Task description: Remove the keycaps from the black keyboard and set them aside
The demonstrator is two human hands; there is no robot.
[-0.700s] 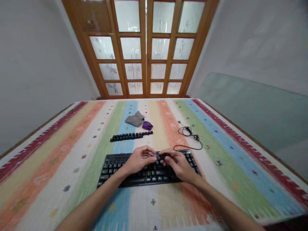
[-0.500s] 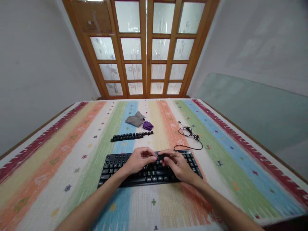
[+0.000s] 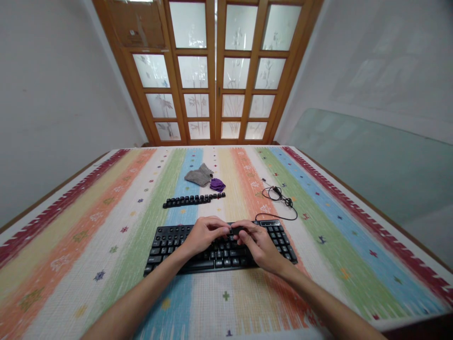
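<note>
A black keyboard [image 3: 198, 267] lies before me on the striped cloth, and both hands are above its upper middle. My right hand [image 3: 257, 243] pinches a small black keycap [image 3: 236, 230] between thumb and fingers. Close beside it, my left hand [image 3: 207, 234] is closed, its thumb and fingertips brought together near the same piece; anything between them is too small to make out. Behind the keyboard, loose black keycaps [image 3: 187, 201] stand in a row. Some upper positions on the keyboard look bare of caps, and the hands hide its centre.
A grey cloth [image 3: 198, 176] and a folded purple cloth [image 3: 217, 184] lie beyond the loose keycaps. The keyboard's black cable [image 3: 281, 194] is loosely coiled to the right. A striped tablecloth [image 3: 123, 274] covers the table; wooden glass-paned doors [image 3: 215, 71] stand behind it.
Both hands stay close together over the keyboard, with only slight finger shifts. The keyboard's right end has turned or slid a little. The loose keycaps and cloths have not moved.
</note>
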